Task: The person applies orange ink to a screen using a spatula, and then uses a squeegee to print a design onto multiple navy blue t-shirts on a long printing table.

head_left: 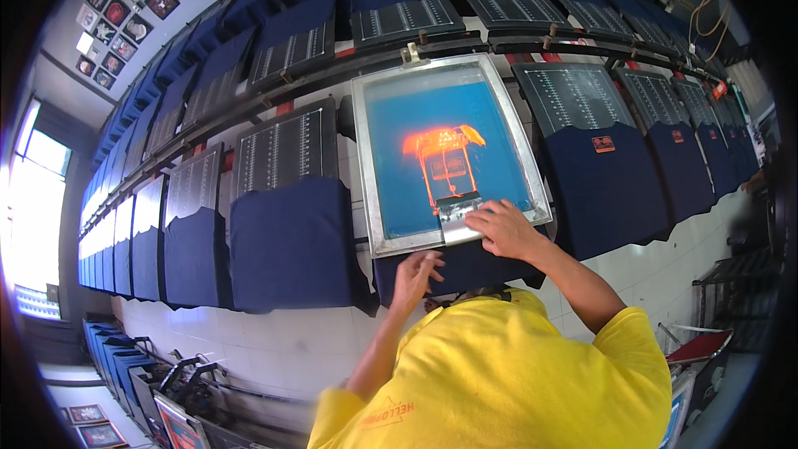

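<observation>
My right hand (pixel 503 229) grips a flat silver squeegee (pixel 459 223) near the lower edge of a screen printing frame (pixel 361 150). The squeegee's dark blade rests on the blue mesh (pixel 391 191). Bright orange ink (pixel 440 141) is heaped above it, with thin orange trails running down toward the blade. A small rectangular design shows in the mesh between the trails. Just below the frame's bottom rim is my left hand (pixel 416 276), its fingers loosely bent and apart, holding nothing. Under the frame lies a navy shirt (pixel 465 273), mostly hidden.
Navy shirts (pixel 295 241) lie on black boards (pixel 287 145) to the left. On the right, another navy shirt (pixel 603 183) bears a small orange print. A dark rail (pixel 316 75) runs behind the frame, with more boards beyond it. Pale floor tiles (pixel 274 337) show below.
</observation>
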A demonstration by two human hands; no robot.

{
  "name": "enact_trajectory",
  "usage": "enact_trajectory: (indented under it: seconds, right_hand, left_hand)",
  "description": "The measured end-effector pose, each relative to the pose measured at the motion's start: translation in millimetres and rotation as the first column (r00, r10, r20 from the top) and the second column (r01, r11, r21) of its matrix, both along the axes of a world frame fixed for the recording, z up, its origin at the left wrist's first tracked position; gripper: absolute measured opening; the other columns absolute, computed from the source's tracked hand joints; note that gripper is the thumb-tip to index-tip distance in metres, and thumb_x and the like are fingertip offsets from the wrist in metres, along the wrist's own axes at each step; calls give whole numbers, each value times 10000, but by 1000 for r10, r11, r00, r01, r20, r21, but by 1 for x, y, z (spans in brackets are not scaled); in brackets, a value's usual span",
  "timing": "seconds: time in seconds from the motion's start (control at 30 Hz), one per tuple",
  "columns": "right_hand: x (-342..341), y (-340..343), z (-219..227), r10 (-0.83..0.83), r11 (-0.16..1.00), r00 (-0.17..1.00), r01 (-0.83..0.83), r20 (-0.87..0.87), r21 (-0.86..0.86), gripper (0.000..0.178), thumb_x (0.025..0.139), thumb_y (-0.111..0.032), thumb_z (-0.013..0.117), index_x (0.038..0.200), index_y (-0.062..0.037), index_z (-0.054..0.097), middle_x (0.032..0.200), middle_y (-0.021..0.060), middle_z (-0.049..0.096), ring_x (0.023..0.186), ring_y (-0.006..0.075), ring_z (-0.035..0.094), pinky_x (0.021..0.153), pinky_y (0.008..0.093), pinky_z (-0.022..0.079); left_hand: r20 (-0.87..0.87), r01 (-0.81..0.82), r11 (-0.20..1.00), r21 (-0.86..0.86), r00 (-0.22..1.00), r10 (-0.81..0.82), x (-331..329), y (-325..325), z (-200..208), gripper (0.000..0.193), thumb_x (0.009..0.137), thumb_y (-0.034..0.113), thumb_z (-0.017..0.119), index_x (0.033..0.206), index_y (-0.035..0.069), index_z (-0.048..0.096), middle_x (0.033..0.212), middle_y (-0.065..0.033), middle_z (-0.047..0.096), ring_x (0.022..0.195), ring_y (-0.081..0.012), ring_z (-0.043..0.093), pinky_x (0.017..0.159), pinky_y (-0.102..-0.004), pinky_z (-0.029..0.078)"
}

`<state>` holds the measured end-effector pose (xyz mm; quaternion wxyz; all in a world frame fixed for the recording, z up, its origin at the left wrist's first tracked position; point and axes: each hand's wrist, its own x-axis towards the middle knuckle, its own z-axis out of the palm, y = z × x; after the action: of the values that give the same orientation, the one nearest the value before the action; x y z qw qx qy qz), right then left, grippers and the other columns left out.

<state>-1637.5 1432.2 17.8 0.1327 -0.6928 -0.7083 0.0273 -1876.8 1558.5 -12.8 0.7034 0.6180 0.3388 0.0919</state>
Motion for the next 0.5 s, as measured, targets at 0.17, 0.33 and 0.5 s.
enact_trajectory:
  seconds: [0.17,0.33,0.5]
  right_hand:
    - [16,28,-1,-84,995,995,87,-49,50,423,696,-174,762,1096,-101,650,1099,32,667,1040,266,588,860,422,442]
    - [42,52,6,-203,973,966,218,-162,78,338,722,-204,756,1028,-101,656,971,69,680,930,279,623,824,444,440]
    - [88,103,23,-276,949,940,300,-202,96,327,758,-193,717,1068,-103,668,1017,78,704,1006,312,639,814,439,438]
  left_hand:
    - [122,93,721,-686,993,-11,29,-7,-27,469,1100,345,404,1345,-40,514,1141,-162,677,703,-130,603,483,-207,414]
    - [112,76,766,-638,994,-5,44,-3,-52,453,1107,338,392,1261,-54,557,1021,-150,692,644,-115,567,482,-207,398]
    - [33,6,917,-399,999,8,46,-14,-55,418,1096,360,422,1050,-3,623,714,-51,641,481,-98,507,427,-219,349]
